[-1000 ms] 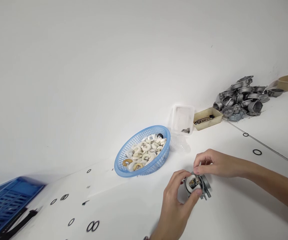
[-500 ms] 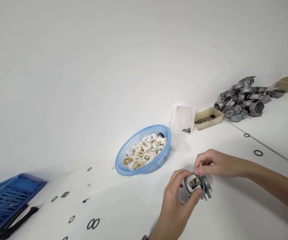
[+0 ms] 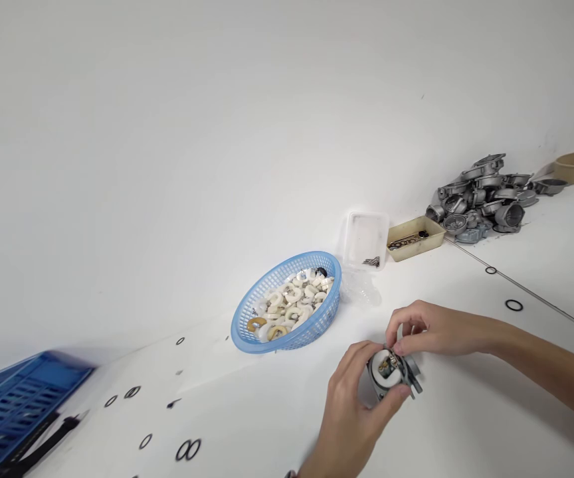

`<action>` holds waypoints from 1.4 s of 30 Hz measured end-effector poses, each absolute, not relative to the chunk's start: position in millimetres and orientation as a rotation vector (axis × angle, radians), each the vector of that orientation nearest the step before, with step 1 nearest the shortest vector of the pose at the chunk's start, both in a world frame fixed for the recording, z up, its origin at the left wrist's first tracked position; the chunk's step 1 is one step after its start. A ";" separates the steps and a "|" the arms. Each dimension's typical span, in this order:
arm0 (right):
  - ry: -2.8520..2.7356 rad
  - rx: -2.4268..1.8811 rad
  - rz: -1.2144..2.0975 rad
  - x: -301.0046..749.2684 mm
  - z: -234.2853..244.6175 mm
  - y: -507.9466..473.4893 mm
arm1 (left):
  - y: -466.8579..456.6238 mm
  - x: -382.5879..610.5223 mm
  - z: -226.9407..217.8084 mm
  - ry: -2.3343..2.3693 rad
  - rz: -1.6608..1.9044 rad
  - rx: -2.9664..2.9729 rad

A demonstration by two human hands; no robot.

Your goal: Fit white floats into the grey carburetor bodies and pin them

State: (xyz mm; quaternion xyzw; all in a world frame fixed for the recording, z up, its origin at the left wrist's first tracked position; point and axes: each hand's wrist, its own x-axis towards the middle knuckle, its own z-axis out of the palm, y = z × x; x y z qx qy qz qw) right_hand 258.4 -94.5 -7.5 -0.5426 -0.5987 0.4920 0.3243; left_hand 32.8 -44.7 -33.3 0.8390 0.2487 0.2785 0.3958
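A grey metal carburetor [image 3: 410,373] sits low at centre right, its round underside facing up. Inside its rim lies a white float [image 3: 394,378] with brass parts beside it. My left hand [image 3: 349,405] is closed around the carburetor, fingers on the far left side and thumb on the near edge. My right hand [image 3: 424,328] is pinched at the far edge of the carburetor by the brass parts. Whatever is between those fingertips is too small to make out.
A blue basket [image 3: 247,305] of white floats stands left of my hands. Behind are a clear tray [image 3: 367,232], a cream tray [image 3: 419,249] of small parts, and a pile of grey metal bowls [image 3: 491,196]. Black rings [image 3: 514,305] lie about. A blue crate [image 3: 22,405] is far left.
The carburetor has turned slightly in my left hand, and the left thumb has shifted a little right along its near edge. The right hand stays pinched at the far edge.
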 end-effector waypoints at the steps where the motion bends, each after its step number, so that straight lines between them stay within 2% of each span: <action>1: -1.582 -1.415 1.294 258.6 -7.5 -94.3 | -44.6 32.9 -33.4 0.641 0.699 2.132; 13: -1.667 -1.467 1.330 259.4 -0.6 -98.5 | -42.4 31.9 -37.0 0.684 0.664 2.167; 22: -1.719 -1.491 1.102 254.2 -2.7 -98.1 | -42.5 31.6 -39.0 0.713 0.665 2.150; 42: -1.763 -1.484 1.110 254.7 -1.0 -99.7 | -41.9 32.8 -32.4 0.681 0.588 2.133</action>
